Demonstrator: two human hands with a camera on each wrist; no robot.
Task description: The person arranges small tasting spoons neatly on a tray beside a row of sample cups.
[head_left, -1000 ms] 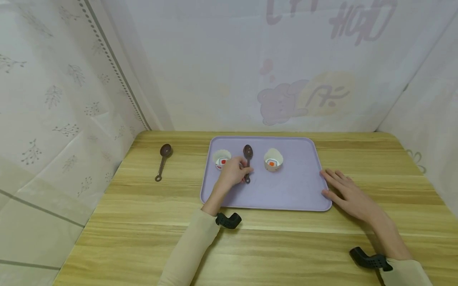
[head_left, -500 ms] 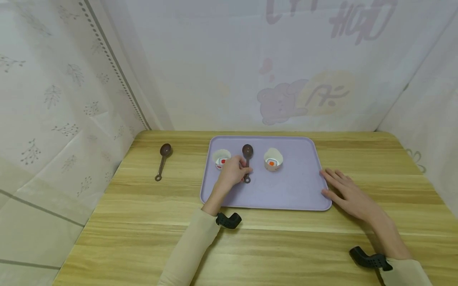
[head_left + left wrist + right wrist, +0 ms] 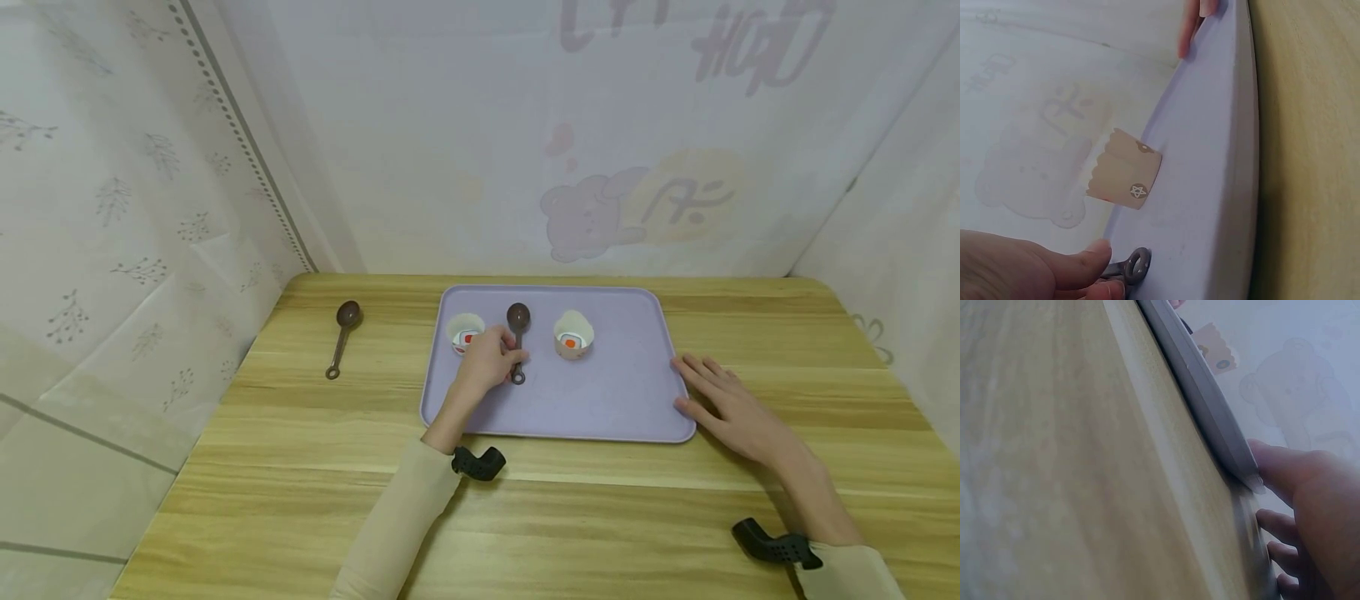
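On the lavender tray [image 3: 615, 392] lies a brown measuring spoon [image 3: 518, 317], its bowl toward the back. My left hand [image 3: 486, 360] pinches its handle between thumb and fingers; the ring end of the spoon [image 3: 1139, 265] pokes out past the thumb in the left wrist view. Left of the spoon is a paper baking cup [image 3: 463, 325] with something red inside, partly behind my hand. A second baking cup [image 3: 573, 342], with something orange inside, stands to the right. My right hand [image 3: 731, 412] touches the tray's right edge with its fingers extended.
Another brown measuring spoon [image 3: 343, 333] lies on the wooden table [image 3: 600, 517] to the left of the tray. Patterned cloth [image 3: 420, 150] hangs behind the table and along both sides. A black wrist mount [image 3: 480, 463] sits on each sleeve.
The spoon in my left hand has turned slightly, its bowl now facing up more squarely. Both hands, the tray and the cups hold their places.
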